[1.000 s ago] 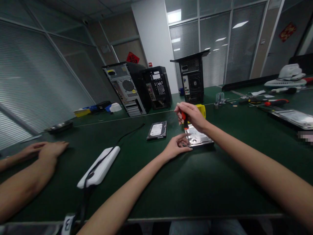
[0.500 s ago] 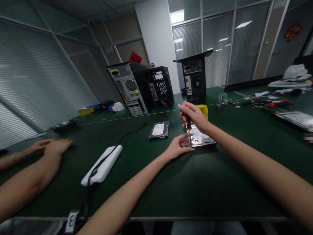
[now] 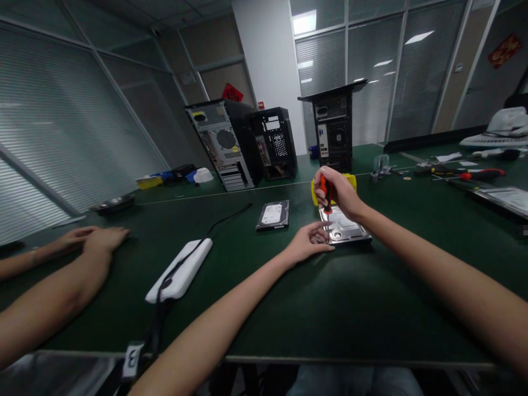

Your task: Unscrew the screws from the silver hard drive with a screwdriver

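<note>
The silver, flat metal hard drive [image 3: 345, 231] lies on the dark green table [image 3: 330, 308], right in front of the person. The right hand [image 3: 336, 192] is wrapped tight around a red-and-black-handled screwdriver [image 3: 326, 193], held upright with its tip down on the drive's near left corner. The left hand [image 3: 307, 243] rests against that same corner, fingers loosely curled, gripping nothing. Just left sits a second, black hard drive with a white label [image 3: 274, 214]. Far left, another person's hands [image 3: 93, 240] lie flat on the table.
</note>
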Demonstrator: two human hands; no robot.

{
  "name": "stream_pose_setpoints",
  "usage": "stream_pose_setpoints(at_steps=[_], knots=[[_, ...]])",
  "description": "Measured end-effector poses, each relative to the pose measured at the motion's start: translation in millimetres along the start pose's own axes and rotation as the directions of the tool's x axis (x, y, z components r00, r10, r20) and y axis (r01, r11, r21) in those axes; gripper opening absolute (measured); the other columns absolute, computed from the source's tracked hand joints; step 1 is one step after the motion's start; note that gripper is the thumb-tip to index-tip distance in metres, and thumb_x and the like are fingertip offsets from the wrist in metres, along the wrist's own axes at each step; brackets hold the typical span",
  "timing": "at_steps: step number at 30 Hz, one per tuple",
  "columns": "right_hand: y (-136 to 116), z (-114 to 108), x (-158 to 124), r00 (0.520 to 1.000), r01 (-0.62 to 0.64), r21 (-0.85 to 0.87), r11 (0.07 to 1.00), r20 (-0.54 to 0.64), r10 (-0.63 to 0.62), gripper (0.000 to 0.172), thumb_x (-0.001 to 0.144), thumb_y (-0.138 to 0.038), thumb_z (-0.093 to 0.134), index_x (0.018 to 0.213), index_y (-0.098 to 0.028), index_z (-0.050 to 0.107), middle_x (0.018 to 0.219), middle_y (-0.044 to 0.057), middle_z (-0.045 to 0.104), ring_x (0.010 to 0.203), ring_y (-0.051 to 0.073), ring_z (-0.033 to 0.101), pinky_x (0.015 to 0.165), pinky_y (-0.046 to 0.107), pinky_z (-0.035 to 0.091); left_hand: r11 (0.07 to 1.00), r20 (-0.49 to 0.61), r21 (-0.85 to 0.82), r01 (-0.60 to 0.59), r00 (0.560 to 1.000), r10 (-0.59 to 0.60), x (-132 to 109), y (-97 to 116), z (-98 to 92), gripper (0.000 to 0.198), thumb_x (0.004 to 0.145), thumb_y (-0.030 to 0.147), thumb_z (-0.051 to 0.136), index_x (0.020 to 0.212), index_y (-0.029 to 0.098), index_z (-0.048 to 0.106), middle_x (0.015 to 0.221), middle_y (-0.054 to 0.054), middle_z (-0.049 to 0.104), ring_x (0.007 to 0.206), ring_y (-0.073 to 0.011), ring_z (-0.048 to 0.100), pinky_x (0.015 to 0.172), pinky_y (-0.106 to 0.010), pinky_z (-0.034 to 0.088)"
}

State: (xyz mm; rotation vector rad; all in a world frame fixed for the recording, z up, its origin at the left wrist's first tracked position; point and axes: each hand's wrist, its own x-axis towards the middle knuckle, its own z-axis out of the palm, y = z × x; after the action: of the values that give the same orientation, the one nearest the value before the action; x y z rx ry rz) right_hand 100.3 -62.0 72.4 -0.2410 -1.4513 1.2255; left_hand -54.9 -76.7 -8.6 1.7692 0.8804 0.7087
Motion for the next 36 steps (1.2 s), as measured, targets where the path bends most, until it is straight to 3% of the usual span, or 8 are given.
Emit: stream_pose_setpoints(at_steps=[7, 14, 22, 29, 36], knots=[[-1, -1, -4, 0.999, -0.037, 0.006, 0.999, 0.019, 0.037, 0.025, 0.093, -0.037, 0.038, 0.081, -0.018, 0.048, 0.053, -0.006, 0.042, 0.040, 0.007, 0.041, 0.043, 0.021, 0.041, 0.999, 0.015, -0.037, 0.004, 1.000, -0.003, 0, -2, 1.3, 0.078, 0.060, 0.024, 0.083, 0.130, 0.012, 0.051, 0.084, -0.001, 0.059, 0.069, -0.0080, 0.051, 0.061, -0.020, 0.038], [-5, 1, -8, 0.994, -0.097, 0.019, 0.995, -0.053, 0.097, 0.025, 0.092, -0.034, 0.038, 0.075, -0.018, 0.045, 0.054, -0.005, 0.043, 0.041, 0.007, 0.041, 0.044, 0.022, 0.041, 0.999, -0.001, -0.030, -0.018, 1.000, 0.018, -2, -1, 2.5, 0.078, 0.058, 0.024, 0.084, 0.128, 0.012, 0.054, 0.080, 0.000, 0.058, 0.069, -0.0088, 0.051, 0.058, -0.020, 0.035], [-4, 6, -16, 0.990, -0.101, 0.049, 0.994, -0.092, 0.105, 0.025, 0.093, -0.033, 0.039, 0.074, -0.018, 0.047, 0.055, -0.003, 0.043, 0.042, 0.007, 0.040, 0.045, 0.022, 0.037, 0.996, -0.033, -0.058, -0.063, 0.998, 0.061, -1, -11, 7.7, 0.081, 0.050, 0.022, 0.088, 0.125, 0.011, 0.057, 0.075, 0.002, 0.058, 0.067, -0.0091, 0.051, 0.067, -0.023, 0.042], [-2, 8, -24, 0.975, -0.148, -0.008, 0.989, -0.170, 0.144, 0.027, 0.092, -0.039, 0.043, 0.077, -0.018, 0.049, 0.059, -0.002, 0.044, 0.044, 0.008, 0.042, 0.046, 0.024, 0.040, 0.996, -0.026, -0.044, -0.072, 0.997, 0.071, -2, -18, 10.6, 0.078, 0.054, 0.020, 0.086, 0.125, 0.012, 0.058, 0.077, 0.001, 0.057, 0.068, -0.0089, 0.050, 0.067, -0.023, 0.044], [0, 9, -25, 0.974, -0.092, -0.061, 0.994, -0.214, 0.077, 0.023, 0.090, -0.043, 0.049, 0.085, -0.021, 0.051, 0.063, -0.003, 0.048, 0.045, 0.008, 0.045, 0.046, 0.023, 0.043, 0.995, -0.023, -0.034, -0.091, 0.996, 0.091, 1, -17, 8.9, 0.076, 0.053, 0.021, 0.086, 0.123, 0.012, 0.058, 0.075, 0.001, 0.057, 0.067, -0.0093, 0.050, 0.068, -0.024, 0.044]])
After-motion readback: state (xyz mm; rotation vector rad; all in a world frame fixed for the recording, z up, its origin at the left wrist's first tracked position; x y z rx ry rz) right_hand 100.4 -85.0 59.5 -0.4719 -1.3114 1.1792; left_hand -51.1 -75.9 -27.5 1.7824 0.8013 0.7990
